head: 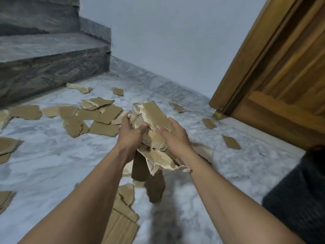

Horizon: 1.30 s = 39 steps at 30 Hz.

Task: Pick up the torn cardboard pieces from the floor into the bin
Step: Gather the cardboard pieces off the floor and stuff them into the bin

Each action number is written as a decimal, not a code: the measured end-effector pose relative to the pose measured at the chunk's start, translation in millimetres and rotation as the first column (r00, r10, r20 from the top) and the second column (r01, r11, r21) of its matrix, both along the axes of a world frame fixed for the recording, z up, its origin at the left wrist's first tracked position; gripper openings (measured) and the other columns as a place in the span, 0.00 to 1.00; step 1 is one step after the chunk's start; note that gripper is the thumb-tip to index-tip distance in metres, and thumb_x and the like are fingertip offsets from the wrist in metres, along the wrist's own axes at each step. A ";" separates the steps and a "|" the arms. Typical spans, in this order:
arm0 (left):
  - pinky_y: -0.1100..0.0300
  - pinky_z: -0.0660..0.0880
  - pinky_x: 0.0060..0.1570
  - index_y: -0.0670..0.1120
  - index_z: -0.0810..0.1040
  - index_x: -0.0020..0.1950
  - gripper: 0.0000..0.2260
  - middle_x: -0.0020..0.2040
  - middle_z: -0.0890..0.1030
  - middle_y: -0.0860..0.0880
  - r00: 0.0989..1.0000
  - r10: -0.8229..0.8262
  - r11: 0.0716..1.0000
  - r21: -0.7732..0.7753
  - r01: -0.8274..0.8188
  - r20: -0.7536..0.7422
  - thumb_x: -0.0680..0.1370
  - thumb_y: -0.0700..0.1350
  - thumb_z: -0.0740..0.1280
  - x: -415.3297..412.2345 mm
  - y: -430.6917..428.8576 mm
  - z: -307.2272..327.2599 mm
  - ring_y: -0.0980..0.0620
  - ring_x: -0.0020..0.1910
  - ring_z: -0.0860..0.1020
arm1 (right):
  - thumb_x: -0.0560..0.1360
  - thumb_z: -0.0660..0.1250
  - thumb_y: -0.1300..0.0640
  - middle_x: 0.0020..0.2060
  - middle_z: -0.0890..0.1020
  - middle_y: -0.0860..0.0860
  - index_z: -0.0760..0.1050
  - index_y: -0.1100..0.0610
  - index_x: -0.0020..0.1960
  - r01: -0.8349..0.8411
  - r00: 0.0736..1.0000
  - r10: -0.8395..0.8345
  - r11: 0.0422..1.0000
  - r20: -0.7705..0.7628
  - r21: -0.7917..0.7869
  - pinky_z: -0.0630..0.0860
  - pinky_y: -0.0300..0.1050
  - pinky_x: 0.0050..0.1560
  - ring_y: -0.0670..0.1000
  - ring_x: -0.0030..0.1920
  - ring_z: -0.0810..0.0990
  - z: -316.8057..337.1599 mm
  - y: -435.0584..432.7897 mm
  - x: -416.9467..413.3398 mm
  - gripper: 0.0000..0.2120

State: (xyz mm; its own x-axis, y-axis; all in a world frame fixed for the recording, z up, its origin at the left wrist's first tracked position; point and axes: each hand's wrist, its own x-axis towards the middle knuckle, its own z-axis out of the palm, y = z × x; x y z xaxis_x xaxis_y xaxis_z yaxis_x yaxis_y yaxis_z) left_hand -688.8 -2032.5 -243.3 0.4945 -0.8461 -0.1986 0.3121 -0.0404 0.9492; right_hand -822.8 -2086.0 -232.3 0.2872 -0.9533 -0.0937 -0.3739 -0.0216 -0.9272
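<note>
I hold a bundle of torn brown cardboard pieces [154,117] in the air between both hands. My left hand [131,132] grips its left side, fingers curled round the pieces. My right hand [173,133] cups its right side, thumb pressed on top. Some pieces hang down under my wrists [153,180]. More torn cardboard [98,118] lies scattered on the marble floor [52,155] beyond my hands, and a larger piece [123,217] lies between my forearms. A dark, blurred object [299,199] at the lower right edge may be the bin; I cannot tell.
Grey stone stairs [44,55] rise at the back left. A pale wall [167,41] runs behind, and a wooden door with its frame [272,71] stands at the right. Small cardboard scraps [231,142] lie near the door. More pieces [7,147] sit along the left edge.
</note>
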 end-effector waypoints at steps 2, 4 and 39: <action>0.50 0.79 0.31 0.53 0.70 0.61 0.13 0.53 0.83 0.40 0.999 -0.044 0.999 -0.024 0.044 -0.006 0.80 0.40 0.69 -34.0 -6.6 24.2 0.41 0.39 0.82 | 0.77 0.73 0.48 0.73 0.73 0.47 0.64 0.50 0.80 0.061 0.998 -0.060 0.997 0.016 -0.048 0.75 0.35 0.59 0.44 0.64 0.77 21.9 -3.4 -34.9 0.34; 0.53 0.78 0.26 0.51 0.68 0.62 0.15 0.50 0.82 0.41 0.997 -0.079 0.996 -0.036 0.079 -0.013 0.81 0.40 0.69 -61.9 -13.8 45.9 0.46 0.33 0.82 | 0.77 0.74 0.48 0.68 0.78 0.48 0.68 0.50 0.77 0.103 0.995 -0.104 0.990 0.001 -0.092 0.77 0.40 0.60 0.46 0.61 0.80 42.6 -4.8 -64.0 0.31; 0.64 0.72 0.48 0.47 0.77 0.66 0.12 0.54 0.81 0.49 0.681 -0.271 0.872 -0.127 0.473 0.680 0.83 0.47 0.63 -339.5 -56.8 106.6 0.50 0.54 0.78 | 0.81 0.67 0.45 0.73 0.71 0.52 0.66 0.52 0.77 0.673 0.610 -0.731 0.682 -0.306 -0.286 0.69 0.47 0.62 0.57 0.71 0.72 150.4 35.4 -393.8 0.27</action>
